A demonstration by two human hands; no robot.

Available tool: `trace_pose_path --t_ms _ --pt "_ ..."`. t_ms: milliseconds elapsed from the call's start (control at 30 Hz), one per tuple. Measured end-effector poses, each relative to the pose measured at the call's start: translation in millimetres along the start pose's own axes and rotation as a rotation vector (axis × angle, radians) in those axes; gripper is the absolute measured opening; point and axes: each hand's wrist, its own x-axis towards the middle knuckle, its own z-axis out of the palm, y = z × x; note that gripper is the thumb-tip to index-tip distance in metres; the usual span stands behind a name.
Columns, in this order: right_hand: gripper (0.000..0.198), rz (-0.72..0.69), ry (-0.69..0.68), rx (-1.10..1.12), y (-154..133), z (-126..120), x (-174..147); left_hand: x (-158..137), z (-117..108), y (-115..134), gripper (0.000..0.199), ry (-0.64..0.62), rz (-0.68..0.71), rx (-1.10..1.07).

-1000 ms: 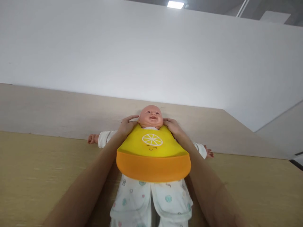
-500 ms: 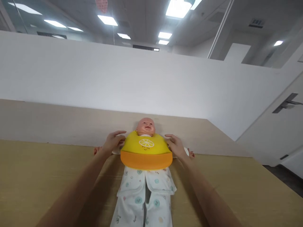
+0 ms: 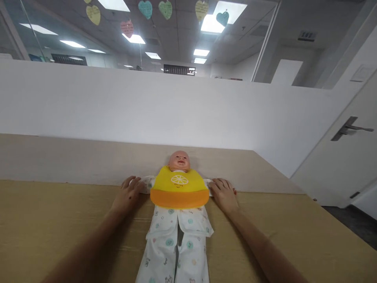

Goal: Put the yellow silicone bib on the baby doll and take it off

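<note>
Worktop (image 3: 265, 224) spread either side of the doll (image 3: 190, 218); near the back edge, left hand (image 3: 129, 193) and right hand (image 3: 223, 193) covered its sleeves (image 3: 147, 183), grip unclear, below white wall (image 3: 141, 108).

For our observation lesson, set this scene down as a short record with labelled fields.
Main object: baby doll, face up, arms spread
Clothing: white patterned outfit
Bib: yellow, citrus-slice print, orange pocket
Left hand: fingers over one sleeve
Right hand: fingers over the other sleeve
Grip: not clear from this view
Surface: wood-toned tabletop
Background: white partition, heart-shaped notes above it, door handle at right
</note>
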Motion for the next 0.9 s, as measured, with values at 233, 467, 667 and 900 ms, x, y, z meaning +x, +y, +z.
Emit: trace_pose_path --t_ms 233,467,667,900 --pt "0.049 0.008 -0.051 0.27 -48.9 -35.8 -70.2 -63.8 -20.2 63.5 0.055 -0.12 -0.03 -0.248" --pt "0.036 0.227 0.029 0.345 -99.9 -37.9 -112.2 -93.1 -25.1 89.4 0.049 -0.29 -0.186 -0.258" --pt "0.022 0.339 -0.079 0.301 -109.9 -37.2 -87.0 -72.7 -28.6 110.3 0.032 -0.424 -0.295 -0.17" --pt "0.006 0.466 -0.052 0.801 -105.8 -41.5 -85.7 -85.3 -27.0 104.5 0.033 -0.276 -0.165 -0.199"
